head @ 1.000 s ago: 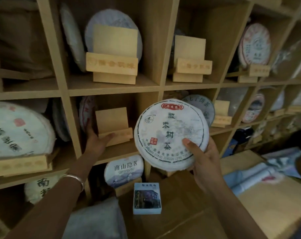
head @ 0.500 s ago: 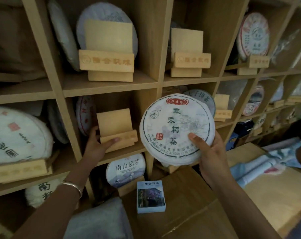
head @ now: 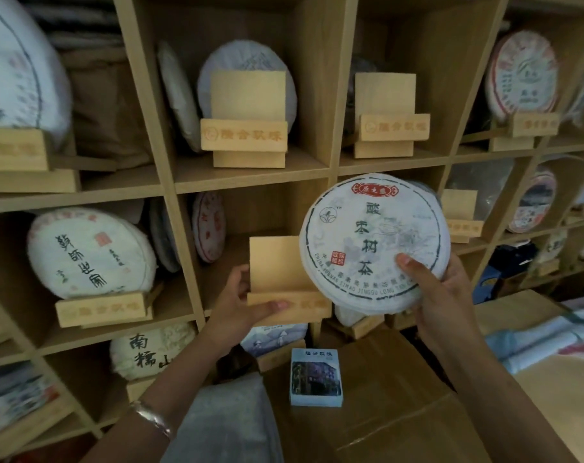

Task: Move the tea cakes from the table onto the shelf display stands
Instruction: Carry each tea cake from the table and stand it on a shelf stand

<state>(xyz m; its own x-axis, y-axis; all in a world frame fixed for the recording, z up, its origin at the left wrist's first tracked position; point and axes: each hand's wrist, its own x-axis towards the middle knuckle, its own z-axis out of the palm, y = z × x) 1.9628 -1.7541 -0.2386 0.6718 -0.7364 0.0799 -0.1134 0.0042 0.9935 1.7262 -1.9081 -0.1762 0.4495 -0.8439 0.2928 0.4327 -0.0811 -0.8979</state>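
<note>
Head view. We see a light wooden shelf unit (head: 250,182) divided into square compartments, most of them holding round paper-wrapped tea cakes and wooden display stands.

The right hand (head: 441,295) grips a round tea cake wrapped in white paper with dark Chinese characters and a red label at its top (head: 374,237). The thumb lies across the lower front of the wrapper and the fingers curl behind the rim. We note that this cake is held upright in the air, facing us, in front of the middle shelf row and just right of the stand described next; it rests on no stand.

The left hand (head: 240,305) holds a plain light-wood display stand with an upright back panel and a front ledge (head: 280,282). The thumb presses along the front ledge and the fingers wrap the left edge of the back panel. The stand sits at the front of the middle compartment, and the cake's left rim overlaps its right side. A silver bracelet (head: 153,419) circles the left wrist.

Below the hands, a small pale blue box with a printed picture (head: 317,377) lies on a brown cardboard carton (head: 400,396). To the left, a white-wrapped cake with black brush characters (head: 90,252) stands on its own stand.
</note>
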